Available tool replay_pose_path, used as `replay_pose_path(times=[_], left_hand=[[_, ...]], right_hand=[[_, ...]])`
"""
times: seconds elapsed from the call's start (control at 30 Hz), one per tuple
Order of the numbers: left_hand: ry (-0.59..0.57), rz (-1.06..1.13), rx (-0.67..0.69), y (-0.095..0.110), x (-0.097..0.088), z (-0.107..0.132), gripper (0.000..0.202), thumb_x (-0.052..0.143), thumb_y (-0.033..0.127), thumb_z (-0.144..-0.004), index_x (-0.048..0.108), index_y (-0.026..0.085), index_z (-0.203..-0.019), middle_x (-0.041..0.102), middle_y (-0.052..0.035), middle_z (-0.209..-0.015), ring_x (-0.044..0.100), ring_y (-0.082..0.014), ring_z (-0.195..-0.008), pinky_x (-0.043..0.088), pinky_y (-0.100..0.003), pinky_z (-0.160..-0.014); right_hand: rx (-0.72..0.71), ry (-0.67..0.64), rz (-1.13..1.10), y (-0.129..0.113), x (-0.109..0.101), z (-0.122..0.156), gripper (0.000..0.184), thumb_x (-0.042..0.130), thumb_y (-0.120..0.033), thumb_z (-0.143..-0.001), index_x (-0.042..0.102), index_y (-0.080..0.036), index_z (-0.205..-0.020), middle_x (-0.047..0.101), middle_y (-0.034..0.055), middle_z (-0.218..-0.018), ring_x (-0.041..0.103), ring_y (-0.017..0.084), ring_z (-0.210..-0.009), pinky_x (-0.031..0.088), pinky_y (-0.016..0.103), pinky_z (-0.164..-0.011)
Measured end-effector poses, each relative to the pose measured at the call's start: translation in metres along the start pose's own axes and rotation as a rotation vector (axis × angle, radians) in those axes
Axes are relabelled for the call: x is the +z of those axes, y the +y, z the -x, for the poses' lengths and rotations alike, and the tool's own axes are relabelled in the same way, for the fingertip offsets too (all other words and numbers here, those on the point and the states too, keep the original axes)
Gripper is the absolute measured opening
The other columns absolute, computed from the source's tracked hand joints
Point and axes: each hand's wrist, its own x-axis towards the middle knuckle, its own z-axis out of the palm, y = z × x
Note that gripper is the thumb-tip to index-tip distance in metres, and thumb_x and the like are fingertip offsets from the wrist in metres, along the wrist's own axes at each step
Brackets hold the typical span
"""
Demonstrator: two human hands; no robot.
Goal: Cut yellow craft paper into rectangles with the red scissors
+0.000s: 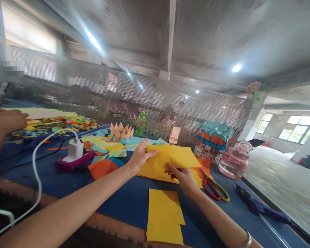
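"What lies nearest you?"

"Small yellow papers [165, 213] on the blue tabletop [119, 199], closer to me than the yellow sheet [182, 156] I'm holding up. Scissors [212, 187] lie right of that sheet."

"And your grip?"

"My right grip [184, 177] pinches the sheet's lower edge. My left grip [139, 158] is at its left edge, thumb laid over the paper; whether it clamps, I can't tell."

"Farther out?"

"A pink jar [234, 162] stands right of the sheet. Beyond it to the left are a peach paper crown [121, 132] and a green bottle [141, 124]. Well behind it runs a mesh screen [188, 100]."
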Motion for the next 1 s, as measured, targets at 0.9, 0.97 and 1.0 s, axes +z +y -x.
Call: replay_pose_path(times=[0.9,0.97,1.0], left_hand=[[-0.335,0.292,-0.228,0.014,-0.001,0.005,0.051,0.064,0.008,-0.073,0.056,0.018,-0.122,0.07,-0.011,-0.1,0.067,-0.0228,-0.09,0.05,-0.034,-0.083],[-0.345,0.292,-0.23,0.014,-0.001,0.005,0.051,0.064,0.008,-0.073,0.056,0.018,-0.123,0.07,-0.0109,-0.1,0.067,-0.0227,-0.09,0.05,-0.034,-0.084],[-0.348,0.292,-0.231,0.014,-0.001,0.004,0.051,0.064,0.008,-0.073,0.056,0.018,-0.123,0.07,-0.0111,-0.1,0.067,-0.0226,-0.09,0.049,-0.034,-0.084]], right_hand=[[-0.054,-0.28,0.126,-0.001,-0.004,0.002,0.031,0.075,-0.043,-0.06,0.064,-0.015,-0.066,0.058,-0.0011,-0.059,0.042,0.009,-0.05,0.033,0.022,-0.047],[-0.07,-0.27,0.132,0.0,-0.005,0.001,0.032,0.074,-0.044,-0.061,0.065,-0.015,-0.067,0.058,-0.0007,-0.059,0.042,0.009,-0.05,0.034,0.022,-0.047],[-0.076,-0.264,0.127,0.001,-0.006,0.0,0.032,0.074,-0.045,-0.061,0.066,-0.015,-0.069,0.059,-0.0005,-0.06,0.042,0.009,-0.05,0.034,0.022,-0.047]])
